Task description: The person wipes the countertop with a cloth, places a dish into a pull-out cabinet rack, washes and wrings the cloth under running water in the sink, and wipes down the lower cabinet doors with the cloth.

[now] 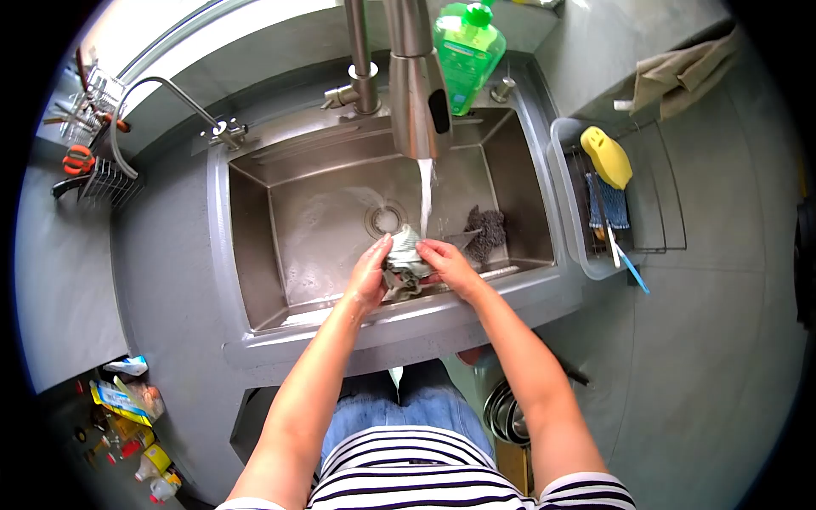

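Both hands hold a wet, crumpled striped cloth (405, 255) low over the front of the steel sink (314, 212). My left hand (371, 270) grips its left side, and my right hand (450, 265) pinches its upper right edge. Water (426, 195) runs from the faucet (419, 102) and comes down beside the cloth, close to my right fingers. The drain (386, 219) lies just beyond the cloth. A dark grey scrubber or rag (486, 234) rests in the sink, to the right of my right hand.
Behind the sink stands a green soap bottle (468, 59). On the right, a clear plastic bin (571, 204) holds a yellow sponge (607, 157) and brushes. A thin curved tap (170, 89) and a rack with orange-handled scissors (79, 160) are at the left.
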`<state>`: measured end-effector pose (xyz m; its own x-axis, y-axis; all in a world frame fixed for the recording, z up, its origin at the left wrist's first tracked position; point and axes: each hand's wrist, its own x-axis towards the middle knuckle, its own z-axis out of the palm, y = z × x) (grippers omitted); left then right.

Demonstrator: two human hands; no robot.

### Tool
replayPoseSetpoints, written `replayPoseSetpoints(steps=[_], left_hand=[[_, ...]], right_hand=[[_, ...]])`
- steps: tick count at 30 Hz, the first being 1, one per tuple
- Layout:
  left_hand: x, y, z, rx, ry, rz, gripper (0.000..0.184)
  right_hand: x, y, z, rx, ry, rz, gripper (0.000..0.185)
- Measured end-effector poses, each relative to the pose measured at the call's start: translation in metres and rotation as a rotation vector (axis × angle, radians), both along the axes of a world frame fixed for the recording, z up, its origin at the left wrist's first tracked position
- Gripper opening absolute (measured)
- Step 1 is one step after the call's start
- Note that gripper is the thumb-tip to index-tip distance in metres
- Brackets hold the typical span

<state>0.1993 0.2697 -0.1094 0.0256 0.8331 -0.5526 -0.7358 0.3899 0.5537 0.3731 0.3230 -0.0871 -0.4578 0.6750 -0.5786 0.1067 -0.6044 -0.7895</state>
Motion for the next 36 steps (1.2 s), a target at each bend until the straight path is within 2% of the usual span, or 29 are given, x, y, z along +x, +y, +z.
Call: replayPoseSetpoints(steps=[1,2,4,5,6,7,8,9,10,12,14,15,17,18,20,21,23,24,25,27,29,30,31,33,35,36], left_hand=[[0.000,0.006,-0.007,0.020,-0.009,0.005,0.032],[-0.003,0.009,-0.013,0.042,0.065,-0.071,0.030],[0.005,0.015,0.003,-0.135,0.098,-0.120,0.048],[0.012,0.017,0.009,-0.215,0.105,-0.150,0.055],[0.017,0.022,-0.007,-0.298,-0.064,-0.146,0.068],[0.022,0.026,-0.001,-0.240,-0.276,-0.093,0.060],[0.020,0.029,-0.049,-0.125,-0.612,-0.129,0.053],[0.019,0.034,-0.097,0.001,-0.945,-0.166,0.052],[0.030,0.038,-0.008,-0.242,-0.534,-0.095,0.045],[0.026,0.043,-0.026,-0.177,-0.571,-0.096,0.042],[0.027,0.046,-0.078,-0.097,-0.608,-0.054,0.036],[0.030,0.046,-0.108,-0.051,-0.631,-0.010,0.034],[0.048,0.044,-0.047,-0.158,-0.386,0.148,0.033],[0.044,0.043,-0.047,-0.126,-0.430,0.061,0.036],[0.043,0.045,-0.021,-0.106,-0.470,0.091,0.039],[0.042,0.045,-0.012,-0.098,-0.491,0.104,0.040],[0.033,0.047,-0.021,-0.127,-0.494,-0.054,0.050],[0.029,0.050,-0.018,-0.170,-0.486,-0.138,0.051],[0.027,0.052,-0.016,-0.213,-0.477,-0.219,0.052],[0.028,0.056,-0.021,-0.213,-0.624,-0.200,0.049],[0.022,0.057,-0.019,-0.183,-0.753,-0.263,0.046],[0.025,0.060,-0.059,-0.107,-0.767,-0.220,0.042],[0.031,0.060,-0.049,-0.139,-0.606,-0.128,0.042],[0.054,0.059,-0.027,-0.206,-0.280,0.051,0.043],[0.061,0.059,-0.027,-0.179,-0.132,0.091,0.036],[0.065,0.059,-0.036,-0.179,-0.016,0.096,0.034]], right_hand=[[-0.003,0.004,-0.007,-0.054,0.062,-0.062,0.035],[-0.005,0.008,-0.014,-0.007,-0.001,-0.194,0.032],[-0.013,0.016,-0.024,0.087,-0.127,-0.458,0.025],[-0.017,0.014,-0.029,0.298,-0.229,-0.350,0.024],[-0.022,0.009,-0.032,0.511,-0.325,-0.237,0.023],[-0.029,0.003,-0.035,0.726,-0.417,-0.123,0.022],[-0.037,-0.009,-0.035,0.920,-0.382,-0.141,0.019],[-0.042,-0.018,-0.012,0.921,-0.414,-0.046,0.018],[-0.045,-0.029,0.012,0.935,-0.394,0.019,0.020],[-0.047,-0.032,0.025,1.007,-0.391,0.129,0.021],[-0.043,-0.026,0.024,1.122,-0.422,0.220,0.022],[-0.041,-0.012,0.016,1.140,-0.520,0.166,0.023],[-0.039,0.016,-0.019,0.964,-0.705,-0.029,0.023],[-0.034,0.027,-0.044,0.793,-0.540,-0.161,0.022],[-0.029,0.044,-0.085,0.439,-0.204,-0.407,0.022],[-0.028,0.040,-0.079,0.497,-0.189,-0.320,0.023],[-0.024,0.023,-0.042,0.614,-0.161,-0.133,0.027],[-0.024,0.014,-0.024,0.857,-0.407,-0.057,0.030],[-0.023,0.009,-0.008,1.074,-0.451,0.047,0.030],[-0.021,0.003,0.017,1.506,-0.522,0.266,0.030],[-0.016,0.001,0.020,1.464,-0.519,0.320,0.026],[-0.012,0.001,0.016,1.427,-0.545,0.302,0.025],[-0.011,0.002,0.011,1.391,-0.570,0.283,0.024],[-0.015,0.008,-0.004,1.149,-0.486,0.085,0.016],[-0.014,0.013,-0.026,0.976,-0.402,-0.028,0.014],[-0.019,0.015,-0.035,0.925,-0.376,-0.135,0.020]])
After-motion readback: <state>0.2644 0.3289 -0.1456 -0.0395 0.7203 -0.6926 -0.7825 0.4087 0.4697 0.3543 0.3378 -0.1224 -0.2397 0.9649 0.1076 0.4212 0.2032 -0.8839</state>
